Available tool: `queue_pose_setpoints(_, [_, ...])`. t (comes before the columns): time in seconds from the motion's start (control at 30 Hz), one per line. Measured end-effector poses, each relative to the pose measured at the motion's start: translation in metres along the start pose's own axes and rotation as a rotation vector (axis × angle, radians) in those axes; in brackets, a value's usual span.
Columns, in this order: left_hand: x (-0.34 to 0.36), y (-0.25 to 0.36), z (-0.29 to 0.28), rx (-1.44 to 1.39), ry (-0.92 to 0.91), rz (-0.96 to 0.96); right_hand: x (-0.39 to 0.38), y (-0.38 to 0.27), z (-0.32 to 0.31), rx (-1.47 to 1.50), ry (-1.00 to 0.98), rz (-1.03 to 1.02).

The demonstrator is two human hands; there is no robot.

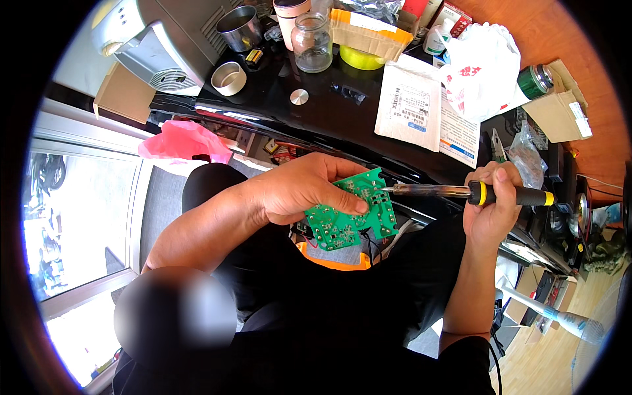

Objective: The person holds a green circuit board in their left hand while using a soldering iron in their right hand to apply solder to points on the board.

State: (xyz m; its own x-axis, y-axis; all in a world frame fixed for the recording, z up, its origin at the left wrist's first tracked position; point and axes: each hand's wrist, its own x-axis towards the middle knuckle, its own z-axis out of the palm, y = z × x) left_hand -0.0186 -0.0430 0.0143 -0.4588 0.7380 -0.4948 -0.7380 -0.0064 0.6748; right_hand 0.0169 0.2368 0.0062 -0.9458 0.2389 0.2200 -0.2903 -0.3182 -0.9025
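The green circuit board sat at picture centre, pinched in the left hand, thumb pressed on its face. At three o'clock the right hand closed its fingers round a soldering iron, its tip apparently touching the board's upper edge. A glass jar stood on the black table at twelve o'clock.

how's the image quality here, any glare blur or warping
Head view: strong fisheye bending with a dark rim; bright daylight blows out the window at left; glare streaks the glossy black table; a blurred patch sits lower left; the green circuit board, soldering iron, left hand and right hand are sharp.
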Motion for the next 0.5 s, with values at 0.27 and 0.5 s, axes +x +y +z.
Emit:
queue_pose_setpoints(0.27, [0.0000, 0.0000, 0.0030, -0.010, -0.004, 0.030, 0.0003, -0.0005, 0.0012, -0.007, 0.017, 0.000])
queue_pose_setpoints(0.5, [0.0000, -0.0004, 0.0009, -0.010, -0.015, 0.014, 0.0001, 0.0020, 0.0017, -0.018, 0.028, -0.014])
